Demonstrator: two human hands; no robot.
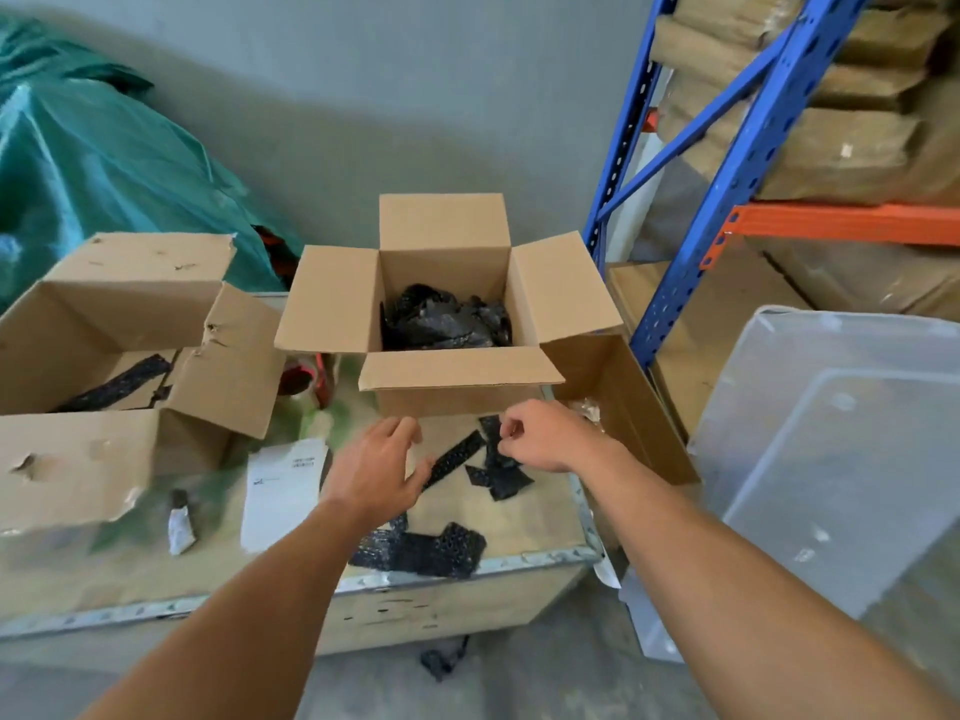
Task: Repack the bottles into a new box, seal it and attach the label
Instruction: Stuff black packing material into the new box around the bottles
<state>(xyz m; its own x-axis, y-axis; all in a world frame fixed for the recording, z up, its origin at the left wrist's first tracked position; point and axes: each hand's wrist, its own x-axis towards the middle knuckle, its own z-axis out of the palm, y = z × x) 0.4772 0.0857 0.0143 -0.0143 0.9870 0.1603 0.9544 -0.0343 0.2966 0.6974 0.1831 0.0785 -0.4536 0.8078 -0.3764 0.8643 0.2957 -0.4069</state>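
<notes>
The new cardboard box (457,397) stands open on the crate top, all flaps out, with items wrapped in black bubble wrap (444,319) inside. My left hand (376,467) hovers just in front of the box, fingers spread, holding nothing. My right hand (540,433) is curled loosely beside the box's near right corner, above scraps of black bubble wrap (493,467); no item shows in its grip. A white label sheet (283,491) lies on the crate to the left of my left hand. The torn old box (104,459) sits at the left.
The wooden crate (441,605) with a metal edge serves as the work surface. A red tape dispenser (306,379) lies between the two boxes. More black wrap (421,550) lies near the front edge. A clear plastic bin (841,459) and blue shelving (727,163) stand at the right.
</notes>
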